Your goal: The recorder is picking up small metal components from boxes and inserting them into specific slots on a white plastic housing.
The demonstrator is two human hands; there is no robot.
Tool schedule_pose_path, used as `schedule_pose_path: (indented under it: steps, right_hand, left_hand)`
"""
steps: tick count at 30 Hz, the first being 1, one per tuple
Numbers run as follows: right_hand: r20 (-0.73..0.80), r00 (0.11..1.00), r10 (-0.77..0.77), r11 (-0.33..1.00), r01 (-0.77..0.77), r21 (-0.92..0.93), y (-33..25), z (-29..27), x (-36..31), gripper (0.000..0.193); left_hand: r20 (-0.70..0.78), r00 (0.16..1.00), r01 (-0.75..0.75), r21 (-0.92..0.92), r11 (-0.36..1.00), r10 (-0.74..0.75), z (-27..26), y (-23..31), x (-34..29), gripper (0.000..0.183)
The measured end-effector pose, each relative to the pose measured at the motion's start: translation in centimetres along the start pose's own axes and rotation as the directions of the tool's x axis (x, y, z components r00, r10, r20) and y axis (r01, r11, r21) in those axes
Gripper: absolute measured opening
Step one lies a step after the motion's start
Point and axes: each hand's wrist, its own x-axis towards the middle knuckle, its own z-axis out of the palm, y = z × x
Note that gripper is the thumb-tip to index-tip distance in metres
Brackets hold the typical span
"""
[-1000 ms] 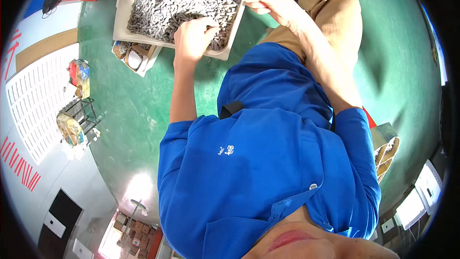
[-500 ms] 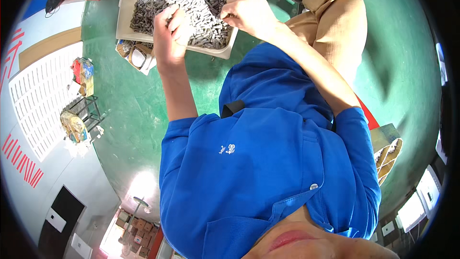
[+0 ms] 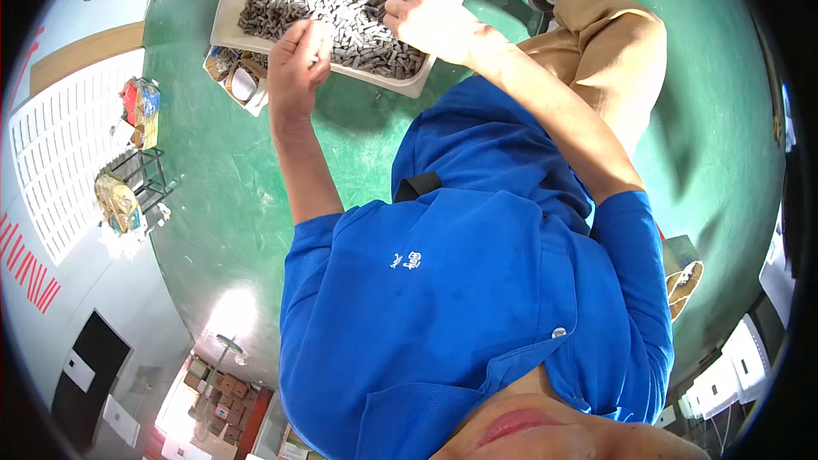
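A: Pieces?
B: Small grey pieces (image 3: 379, 56), heaped in the white tub (image 3: 229, 14). Likely light, stiff; pinch mid-length.
A: Fingers?
B: Left hand (image 3: 298, 66): curled nearly closed, at the tub's near edge. Right hand (image 3: 436, 27): bent, tips at the heap. Too small to tell whether either grips a piece.
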Motion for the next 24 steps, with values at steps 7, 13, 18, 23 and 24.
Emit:
schedule_pose_path:
  steps: [7,13,18,23,24]
  right_hand:
    - [-0.021,0.999,0.049,0.999,-0.049,-0.014,0.6,0.2,0.1,0.007]
    - [-0.069,0.972,0.227,0.952,-0.206,0.227,1.1,-0.6,-0.4,0.008]
    - [0.06,0.852,0.52,0.549,-0.387,0.741,2.2,-1.6,-1.1,0.016]
    - [0.272,0.785,0.556,-0.169,-0.213,0.962,2.9,-2.7,-2.2,0.018]
    - [0.366,0.772,0.519,-0.28,-0.251,0.927,3.3,-3.1,-2.5,0.018]
  left_hand:
    - [0.028,0.96,-0.168,0.851,0.497,0.278,1.3,-2.5,-2.0,0.021]
    - [0.139,0.915,-0.246,0.937,0.249,0.379,1.9,-3.3,-1.5,0.017]
    - [0.205,0.933,-0.268,0.944,0.194,0.295,3.0,-2.5,-1.1,0.009]
    - [0.216,0.927,-0.269,0.952,0.144,0.306,3.2,-1.8,-0.8,0.013]
    - [0.274,0.913,-0.305,0.951,0.059,0.302,3.5,-1.5,-0.7,0.012]
